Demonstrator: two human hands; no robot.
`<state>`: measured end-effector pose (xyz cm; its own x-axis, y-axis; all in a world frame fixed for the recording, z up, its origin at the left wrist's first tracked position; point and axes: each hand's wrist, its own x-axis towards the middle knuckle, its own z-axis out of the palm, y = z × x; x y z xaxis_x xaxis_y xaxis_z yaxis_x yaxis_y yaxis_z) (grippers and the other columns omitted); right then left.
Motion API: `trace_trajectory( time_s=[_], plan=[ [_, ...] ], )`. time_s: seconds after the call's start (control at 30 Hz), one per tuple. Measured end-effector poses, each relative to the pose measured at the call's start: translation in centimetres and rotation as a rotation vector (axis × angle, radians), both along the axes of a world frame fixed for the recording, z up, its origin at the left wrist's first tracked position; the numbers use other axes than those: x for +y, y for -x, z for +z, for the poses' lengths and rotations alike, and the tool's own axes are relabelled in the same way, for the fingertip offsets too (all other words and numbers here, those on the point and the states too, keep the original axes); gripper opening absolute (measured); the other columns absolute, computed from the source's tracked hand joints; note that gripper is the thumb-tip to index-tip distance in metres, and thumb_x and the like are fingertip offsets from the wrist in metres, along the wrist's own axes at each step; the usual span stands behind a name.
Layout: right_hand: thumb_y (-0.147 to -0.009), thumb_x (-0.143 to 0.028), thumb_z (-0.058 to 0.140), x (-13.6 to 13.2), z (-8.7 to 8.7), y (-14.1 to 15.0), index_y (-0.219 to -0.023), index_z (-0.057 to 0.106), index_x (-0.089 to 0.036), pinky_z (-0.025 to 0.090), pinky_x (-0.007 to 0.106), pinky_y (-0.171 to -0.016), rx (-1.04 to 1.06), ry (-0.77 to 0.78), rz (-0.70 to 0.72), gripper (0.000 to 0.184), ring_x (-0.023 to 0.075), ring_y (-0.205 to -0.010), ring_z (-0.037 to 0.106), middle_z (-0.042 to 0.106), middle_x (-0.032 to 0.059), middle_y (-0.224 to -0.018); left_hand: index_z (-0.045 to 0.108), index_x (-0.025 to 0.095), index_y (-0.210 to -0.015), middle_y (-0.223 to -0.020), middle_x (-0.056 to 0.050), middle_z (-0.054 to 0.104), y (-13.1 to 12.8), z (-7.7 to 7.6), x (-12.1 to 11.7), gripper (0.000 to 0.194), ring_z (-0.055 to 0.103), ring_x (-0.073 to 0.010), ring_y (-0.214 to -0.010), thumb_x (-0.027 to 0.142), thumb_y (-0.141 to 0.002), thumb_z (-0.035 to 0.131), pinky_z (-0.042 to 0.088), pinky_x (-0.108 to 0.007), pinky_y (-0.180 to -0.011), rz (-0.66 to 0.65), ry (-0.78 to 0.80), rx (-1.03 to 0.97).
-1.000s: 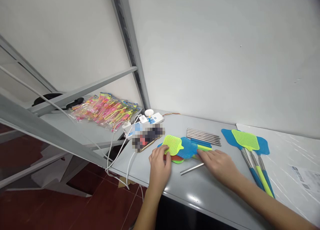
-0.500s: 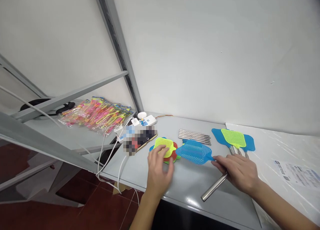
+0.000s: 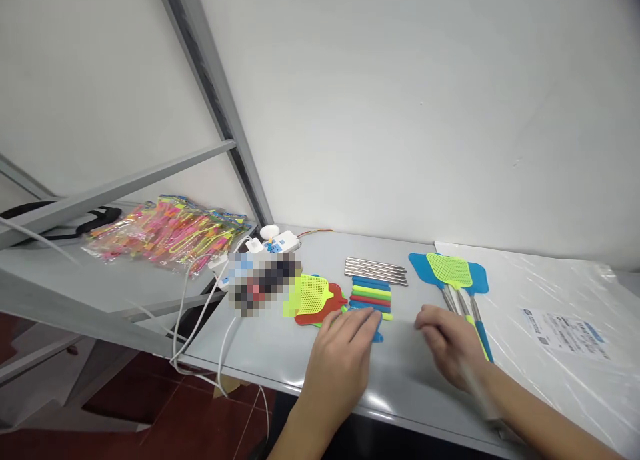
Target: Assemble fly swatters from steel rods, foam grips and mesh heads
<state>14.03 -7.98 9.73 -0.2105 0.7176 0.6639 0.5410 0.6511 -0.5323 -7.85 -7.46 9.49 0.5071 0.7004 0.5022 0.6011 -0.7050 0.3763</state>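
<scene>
Curled into a loose fist in the head view, the right hand [image 3: 451, 343] has its grip around a metal tube [image 3: 480, 392], which blurs as it slants down past the wrist. At the left hand [image 3: 345, 353] the grip is bent over a blue swatter head [image 3: 378, 337], its stub poking out on the right; I can't tell whether those fingers pinch it or only rest on it. Half a second ago I had the blue head by its stub in the right hand; now that hand sits apart from it, and the left has come off the yellow-green head [image 3: 314, 295] and the red head [image 3: 333, 305]. As I judge it, the loose head is the left hand's to steady, while the right is left with the tube alone. That shift also uncovers the coloured handles [image 3: 371, 292], lined up just below the steel rods [image 3: 375, 271]. Grey tabletop [image 3: 403, 370] shows between my hands, enough for short sideways moves (less toward me, with the front edge passing under the left wrist). Over on the right, three long swatters [image 3: 449, 271] lie close behind the right hand, with a white plastic-covered sheet [image 3: 565, 300] beyond them, so I'd judge swinging the tube that way as tight.
</scene>
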Motion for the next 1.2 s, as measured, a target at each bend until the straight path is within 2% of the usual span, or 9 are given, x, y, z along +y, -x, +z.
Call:
trace_trajectory(
  time_s=[0.13, 0.17, 0.27, 0.37, 0.53, 0.73, 0.87, 1.1, 1.2],
  plan=[
    [-0.099, -0.037, 0.029, -0.6, 1.9, 0.4, -0.085, 0.063, -0.022, 0.046, 0.035, -0.072, 0.474, 0.170, 0.011, 0.040, 0.0222, -0.090, 0.057, 0.057, 0.0069, -0.087, 0.045, 0.019, -0.139, -0.134, -0.007, 0.059, -0.1, -0.2, -0.2, 0.049, 0.054, -0.0199, -0.122, 0.006, -0.092, 0.039, 0.045, -0.037, -0.102, 0.023, 0.013, -0.064],
    [-0.099, -0.041, 0.027, -0.9, 2.3, 0.8, -0.083, 0.064, -0.023, 0.046, 0.035, -0.072, 0.544, 0.210, 0.015, 0.045, 0.0223, -0.089, 0.056, 0.057, 0.0065, -0.085, 0.044, 0.019, -0.140, -0.134, -0.007, 0.059, -0.2, -0.2, -0.2, 0.049, 0.054, -0.0191, -0.123, 0.006, -0.092, 0.039, 0.045, -0.036, -0.102, 0.027, 0.017, -0.072],
    [-0.098, -0.045, 0.029, -1.4, 3.0, 2.0, -0.076, 0.064, -0.023, 0.042, 0.027, -0.056, 0.650, 0.398, -0.034, 0.047, 0.0162, -0.067, 0.052, 0.054, 0.0026, -0.070, 0.045, 0.020, -0.139, -0.134, -0.006, 0.059, -0.7, -0.1, -0.2, 0.048, 0.054, -0.0190, -0.124, 0.007, -0.093, 0.039, 0.046, -0.037, -0.102, 0.034, 0.014, -0.077],
    [-0.096, -0.044, 0.038, -1.5, 2.8, 3.1, -0.073, 0.064, -0.021, 0.036, 0.023, -0.047, 0.633, 0.508, -0.057, 0.042, 0.0127, -0.057, 0.047, 0.056, 0.0015, -0.068, 0.047, 0.021, -0.138, -0.134, -0.006, 0.059, -1.0, 0.1, -0.2, 0.046, 0.053, -0.0213, -0.125, 0.008, -0.094, 0.040, 0.047, -0.040, -0.101, 0.048, -0.013, -0.058],
    [-0.097, -0.043, 0.039, -1.1, 2.3, 3.5, -0.069, 0.061, -0.020, 0.035, 0.023, -0.047, 0.544, 0.457, -0.017, 0.042, 0.0127, -0.055, 0.046, 0.054, 0.0006, -0.062, 0.045, 0.017, -0.139, -0.138, -0.006, 0.057, -1.2, 0.2, -0.2, 0.048, 0.048, -0.0240, -0.131, 0.005, -0.093, 0.039, 0.046, -0.044, -0.102, 0.084, -0.074, 0.007],
    [-0.098, -0.038, 0.036, -0.4, 3.2, 2.9, -0.070, 0.058, -0.020, 0.036, 0.027, -0.053, 0.413, 0.436, 0.033, 0.039, 0.0138, -0.058, 0.045, 0.052, 0.0000, -0.063, 0.045, 0.015, -0.138, -0.135, -0.009, 0.058, -1.3, 0.3, -0.1, 0.044, 0.051, -0.0246, -0.129, 0.007, -0.095, 0.038, 0.048, -0.045, -0.100, 0.114, -0.133, 0.064],
    [-0.099, -0.033, 0.036, 0.3, 3.8, 2.8, -0.079, 0.060, -0.021, 0.040, 0.029, -0.066, 0.396, 0.472, 0.102, 0.034, 0.0157, -0.071, 0.049, 0.054, 0.0011, -0.074, 0.051, 0.013, -0.131, -0.128, -0.009, 0.064, -1.7, 0.4, -0.2, 0.036, 0.057, -0.0278, -0.122, 0.012, -0.097, 0.040, 0.048, -0.049, -0.098, 0.142, -0.161, 0.101],
    [-0.099, -0.030, 0.033, 0.6, 3.8, 3.4, -0.078, 0.060, -0.021, 0.039, 0.033, -0.077, 0.586, 0.468, 0.236, 0.035, 0.0184, -0.081, 0.049, 0.053, 0.0030, -0.080, 0.052, 0.016, -0.131, -0.119, -0.007, 0.069, -2.7, 0.6, -1.0, 0.036, 0.065, -0.0229, -0.110, 0.013, -0.096, 0.041, 0.051, -0.042, -0.096, 0.135, -0.028, 0.037],
    [-0.099, -0.028, 0.033, 0.2, 3.8, 3.8, -0.078, 0.060, -0.020, 0.039, 0.034, -0.080, 0.633, 0.505, 0.284, 0.035, 0.0197, -0.085, 0.050, 0.055, 0.0044, -0.083, 0.057, 0.018, -0.124, -0.110, -0.007, 0.072, -2.9, 0.9, -1.3, 0.032, 0.069, -0.0225, -0.095, 0.015, -0.096, 0.041, 0.054, -0.037, -0.084, 0.169, 0.038, 0.023]
  ],
)
